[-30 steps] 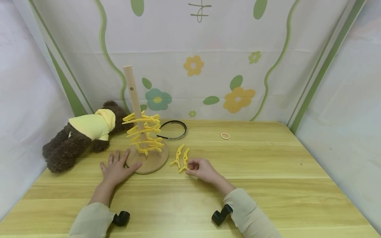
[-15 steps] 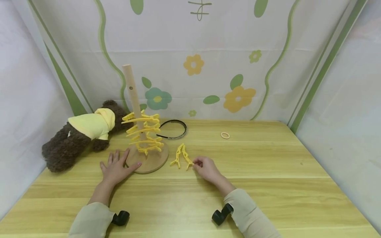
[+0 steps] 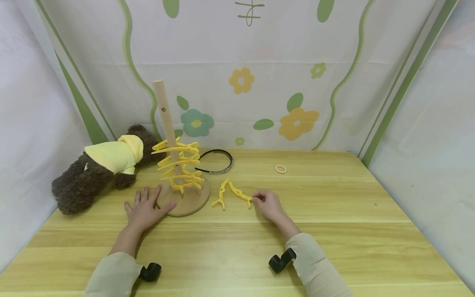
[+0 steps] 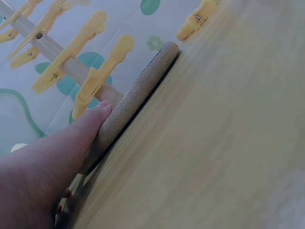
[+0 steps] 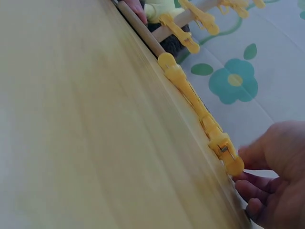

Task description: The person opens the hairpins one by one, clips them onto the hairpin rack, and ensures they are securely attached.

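Note:
A wooden post [image 3: 163, 111] rises from a round wooden base [image 3: 189, 206], with several yellow hair clips [image 3: 182, 161] clamped on its lower half. My left hand [image 3: 145, 212] lies with fingers spread beside the base, its thumb [image 4: 90, 121] resting on the rim. Two loose yellow clips lie on the table right of the base, their far ends close together in an upside-down V. My right hand [image 3: 269, 205] pinches the near end of the right-hand clip [image 3: 240, 193] between thumb and finger. The left-hand clip [image 3: 222, 194] lies untouched.
Behind the clips lies a black headband [image 3: 219, 171]. A small pale ring [image 3: 281, 169] is farther right. A brown plush bear [image 3: 107, 165] in a yellow top lies at the left. A flowered cloth [image 3: 237, 49] closes off the back of the wooden table [image 3: 352, 231].
My right hand has moved rightward, drawing the near end of the right-hand clip away from the other one, so the pair turned from side by side to a wide V. My left hand stayed put.

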Tool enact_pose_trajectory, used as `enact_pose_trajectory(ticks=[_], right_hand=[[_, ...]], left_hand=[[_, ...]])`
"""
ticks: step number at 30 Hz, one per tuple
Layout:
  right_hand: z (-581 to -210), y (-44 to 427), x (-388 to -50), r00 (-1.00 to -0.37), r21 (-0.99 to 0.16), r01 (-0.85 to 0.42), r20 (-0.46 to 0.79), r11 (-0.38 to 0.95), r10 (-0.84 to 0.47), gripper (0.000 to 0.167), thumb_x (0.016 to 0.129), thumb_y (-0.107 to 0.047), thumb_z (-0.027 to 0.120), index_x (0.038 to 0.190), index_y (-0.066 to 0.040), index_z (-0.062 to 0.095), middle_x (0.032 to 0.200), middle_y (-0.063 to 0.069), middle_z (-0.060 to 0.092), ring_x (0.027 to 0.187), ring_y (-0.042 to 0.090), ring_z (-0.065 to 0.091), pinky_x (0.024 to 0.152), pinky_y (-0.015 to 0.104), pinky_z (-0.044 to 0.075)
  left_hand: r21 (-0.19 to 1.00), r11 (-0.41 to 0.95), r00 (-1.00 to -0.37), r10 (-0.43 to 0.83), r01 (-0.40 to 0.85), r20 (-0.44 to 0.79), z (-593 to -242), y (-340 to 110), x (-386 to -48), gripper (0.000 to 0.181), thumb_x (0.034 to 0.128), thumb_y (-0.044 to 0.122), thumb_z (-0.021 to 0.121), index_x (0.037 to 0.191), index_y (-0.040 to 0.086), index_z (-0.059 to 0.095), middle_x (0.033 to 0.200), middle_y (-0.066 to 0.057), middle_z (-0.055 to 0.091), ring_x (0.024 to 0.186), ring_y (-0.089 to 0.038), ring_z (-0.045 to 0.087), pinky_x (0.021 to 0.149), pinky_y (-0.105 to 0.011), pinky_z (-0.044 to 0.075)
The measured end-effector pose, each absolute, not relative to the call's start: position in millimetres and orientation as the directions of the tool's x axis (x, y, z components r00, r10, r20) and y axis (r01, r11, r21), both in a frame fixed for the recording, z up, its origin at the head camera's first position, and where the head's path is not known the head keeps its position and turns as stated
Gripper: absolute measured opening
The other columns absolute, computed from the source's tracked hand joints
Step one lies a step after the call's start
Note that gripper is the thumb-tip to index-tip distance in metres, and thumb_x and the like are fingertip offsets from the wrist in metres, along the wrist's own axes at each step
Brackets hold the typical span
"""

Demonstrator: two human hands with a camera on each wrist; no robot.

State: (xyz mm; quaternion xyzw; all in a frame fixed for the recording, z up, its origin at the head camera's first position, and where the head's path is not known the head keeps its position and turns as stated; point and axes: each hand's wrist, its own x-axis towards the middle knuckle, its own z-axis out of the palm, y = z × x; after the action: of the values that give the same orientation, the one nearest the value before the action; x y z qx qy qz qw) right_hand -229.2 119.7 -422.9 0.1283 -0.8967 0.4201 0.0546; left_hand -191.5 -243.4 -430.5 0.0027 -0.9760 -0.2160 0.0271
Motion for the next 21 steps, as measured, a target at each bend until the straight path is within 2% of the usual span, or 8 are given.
enact_pose_trajectory(ticks=[2, 6, 9, 15, 21], right_hand=[[-423.5, 121.2, -229.9, -0.956, -0.718, -0.294, 0.212, 0.631, -0.205, 0.014, 0.077, -0.014, 0.065, 0.084, -0.001, 0.065, 0.076, 0.003, 0.057, 0.069, 0.015, 0.050, 0.061, 0.029, 0.042], [-424.0, 121.3, -228.4, -0.946, -0.630, -0.324, 0.199, 0.706, -0.257, 0.042, 0.067, -0.035, 0.072, 0.090, -0.002, 0.062, 0.084, 0.005, 0.051, 0.076, 0.017, 0.048, 0.069, 0.033, 0.042], [-424.6, 120.1, -226.2, -0.940, -0.562, -0.340, 0.195, 0.754, -0.278, 0.052, 0.064, -0.042, 0.073, 0.093, -0.002, 0.059, 0.087, 0.006, 0.047, 0.076, 0.018, 0.046, 0.069, 0.033, 0.041], [-425.9, 119.0, -225.9, -0.937, -0.513, -0.347, 0.219, 0.785, -0.271, 0.042, 0.068, -0.035, 0.072, 0.090, -0.002, 0.059, 0.084, 0.005, 0.046, 0.073, 0.016, 0.044, 0.066, 0.031, 0.040], [-422.1, 121.8, -227.3, -0.944, -0.564, -0.331, 0.212, 0.757, -0.254, 0.035, 0.071, -0.024, 0.071, 0.092, 0.001, 0.061, 0.084, 0.007, 0.048, 0.075, 0.019, 0.046, 0.069, 0.034, 0.040]], left_hand=[[0.421, 0.907, -0.998, -0.018, 0.006, 0.054, -429.9, -243.3, -191.2, 0.091, 0.0735, 0.068, 0.041, 0.140, 0.012, 0.014, 0.135, -0.032, 0.005, 0.121, -0.049, -0.006, 0.080, -0.067, -0.013], [0.426, 0.905, -0.998, -0.017, 0.010, 0.061, -428.9, -242.5, -190.8, 0.091, 0.0737, 0.068, 0.042, 0.140, 0.011, 0.015, 0.135, -0.033, 0.006, 0.121, -0.049, -0.005, 0.080, -0.067, -0.013], [0.427, 0.904, -0.998, -0.016, 0.012, 0.062, -428.6, -242.4, -190.2, 0.091, 0.0738, 0.068, 0.042, 0.140, 0.011, 0.015, 0.135, -0.033, 0.006, 0.121, -0.049, -0.005, 0.080, -0.067, -0.013], [0.428, 0.903, -0.998, -0.012, 0.014, 0.059, -430.0, -243.1, -190.9, 0.091, 0.0743, 0.067, 0.042, 0.140, 0.011, 0.014, 0.135, -0.033, 0.005, 0.120, -0.049, -0.007, 0.079, -0.067, -0.014], [0.424, 0.906, -0.998, -0.014, 0.014, 0.063, -430.9, -243.7, -191.4, 0.091, 0.0738, 0.068, 0.042, 0.140, 0.011, 0.014, 0.135, -0.033, 0.005, 0.121, -0.049, -0.006, 0.079, -0.067, -0.014]])
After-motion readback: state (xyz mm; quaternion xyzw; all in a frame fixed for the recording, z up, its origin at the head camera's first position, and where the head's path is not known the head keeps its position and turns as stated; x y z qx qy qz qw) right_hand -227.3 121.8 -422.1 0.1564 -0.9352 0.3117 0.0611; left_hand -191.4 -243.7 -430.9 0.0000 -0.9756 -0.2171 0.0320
